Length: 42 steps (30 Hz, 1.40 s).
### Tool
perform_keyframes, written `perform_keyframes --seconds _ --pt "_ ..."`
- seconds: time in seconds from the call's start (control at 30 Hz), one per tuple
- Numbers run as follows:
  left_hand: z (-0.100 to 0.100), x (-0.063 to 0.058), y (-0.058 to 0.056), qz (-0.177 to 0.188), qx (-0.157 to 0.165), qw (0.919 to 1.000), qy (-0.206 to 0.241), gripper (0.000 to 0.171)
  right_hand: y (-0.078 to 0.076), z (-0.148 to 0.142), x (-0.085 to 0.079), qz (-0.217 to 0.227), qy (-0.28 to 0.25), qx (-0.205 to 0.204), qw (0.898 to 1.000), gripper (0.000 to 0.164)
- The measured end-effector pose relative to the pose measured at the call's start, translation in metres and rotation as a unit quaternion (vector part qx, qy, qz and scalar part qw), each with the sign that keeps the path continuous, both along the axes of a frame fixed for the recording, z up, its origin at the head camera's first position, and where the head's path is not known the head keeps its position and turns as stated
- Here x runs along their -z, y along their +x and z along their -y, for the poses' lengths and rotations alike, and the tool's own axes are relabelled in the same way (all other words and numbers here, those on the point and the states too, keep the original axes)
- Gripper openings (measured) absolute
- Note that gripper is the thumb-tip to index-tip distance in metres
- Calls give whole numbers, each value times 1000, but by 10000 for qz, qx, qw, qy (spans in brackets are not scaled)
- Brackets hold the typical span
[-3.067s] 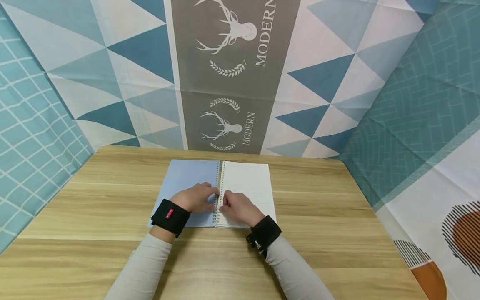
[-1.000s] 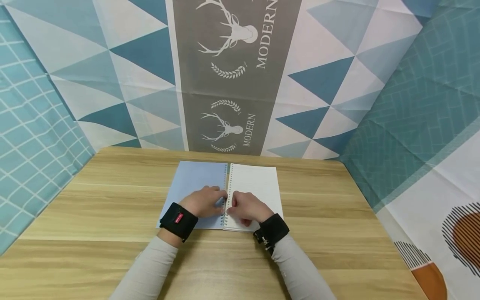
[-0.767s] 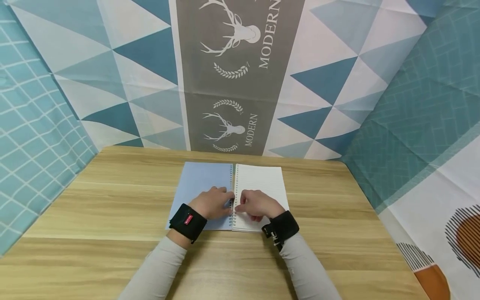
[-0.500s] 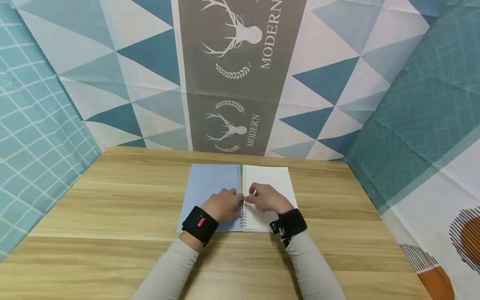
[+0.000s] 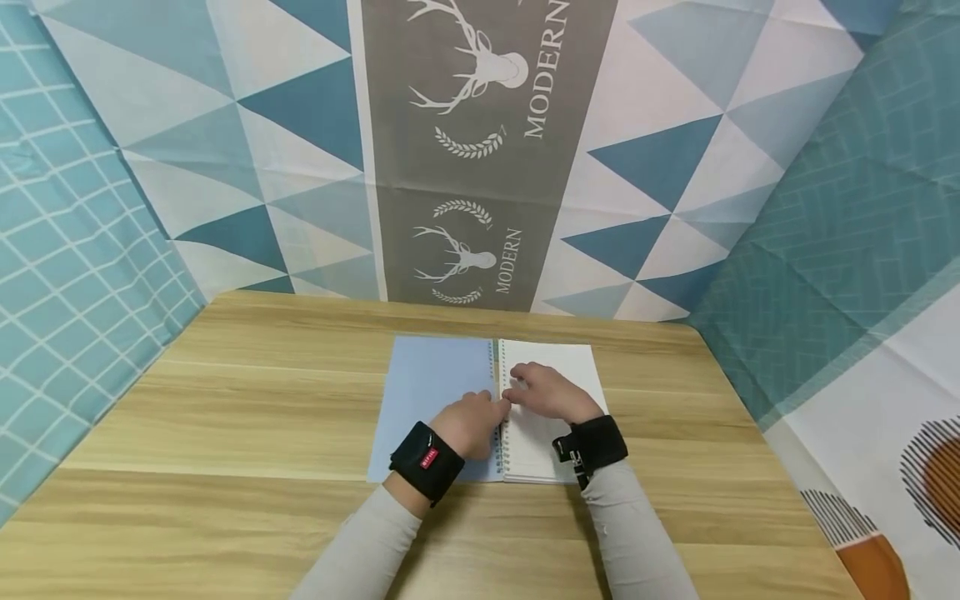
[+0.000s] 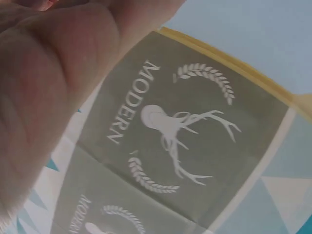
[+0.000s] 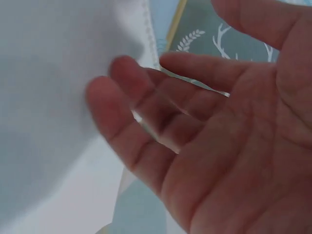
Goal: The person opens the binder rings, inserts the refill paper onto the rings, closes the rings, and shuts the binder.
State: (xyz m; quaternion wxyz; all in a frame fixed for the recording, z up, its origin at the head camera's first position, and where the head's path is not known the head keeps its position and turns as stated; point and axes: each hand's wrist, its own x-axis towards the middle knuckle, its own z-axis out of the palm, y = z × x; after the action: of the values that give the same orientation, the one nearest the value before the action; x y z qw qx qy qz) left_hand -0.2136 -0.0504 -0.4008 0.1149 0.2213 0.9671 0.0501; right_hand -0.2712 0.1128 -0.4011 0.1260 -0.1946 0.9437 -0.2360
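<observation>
A spiral notebook point(image 5: 431, 375) lies spread on the wooden table, its blue cover side on the left and a white lined page point(image 5: 547, 458) on the right. My left hand point(image 5: 468, 425) rests over the inner edge of the blue side, fingertips at the ring binding point(image 5: 504, 462); its thumb is hidden. Just above the white page, my right hand point(image 5: 551, 393) has its fingers loosely bent, pointing at the binding near the left fingertips. The right wrist view shows its palm point(image 7: 239, 131) with nothing held. Only part of the left palm point(image 6: 53, 73) shows in the left wrist view.
The wooden table point(image 5: 247, 400) extends around the notebook. A patterned cloth point(image 5: 450, 167) with deer heads hangs behind its far edge. Tiled-print cloth point(image 5: 67, 242) stands on the left, and another patterned cloth point(image 5: 832, 250) on the right.
The notebook has slid to the right and, lately, a little nearer. Both hands have gone right with it. The right hand's fingers have loosened from a tighter curl and moved farther up the page.
</observation>
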Motion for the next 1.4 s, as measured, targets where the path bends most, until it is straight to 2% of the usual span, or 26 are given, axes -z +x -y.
perform_keyframes --seconds 0.07,0.17,0.3,0.37,0.47,0.57,0.73,0.97,1.23,1.4 --pt "-1 0 2 43 72 9999 -63 64 1 -1 0 5 49 -14 10000 48" --pt "-1 -3 2 253 123 9996 -75 50 -1 -1 3 -64 109 38 9999 47" --pt "4 -6 -11 578 -19 9979 294 32 -8 -1 13 -175 252 221 9993 48" --pt "6 -5 -21 576 -226 9965 565 36 -12 -1 18 -188 321 289 9989 51" --pt "5 0 -36 352 -634 9935 879 60 -18 -2 22 -79 288 392 9988 57" --pt "2 8 -44 125 -1017 9908 887 74 -22 -5 25 127 88 472 9988 62" --pt "2 14 -58 329 -1324 9859 970 87 -34 -8 24 346 -92 533 9979 59" --pt "3 9 -74 842 -1311 9836 912 96 -47 -15 23 1032 -807 819 9880 57" --pt "5 5 -84 1131 -1290 9816 838 98 -59 -18 20 1465 -1344 823 9766 50" --pt "9 4 -87 1334 -1342 9773 949 98 -60 -17 17 1549 -1423 879 9737 49"
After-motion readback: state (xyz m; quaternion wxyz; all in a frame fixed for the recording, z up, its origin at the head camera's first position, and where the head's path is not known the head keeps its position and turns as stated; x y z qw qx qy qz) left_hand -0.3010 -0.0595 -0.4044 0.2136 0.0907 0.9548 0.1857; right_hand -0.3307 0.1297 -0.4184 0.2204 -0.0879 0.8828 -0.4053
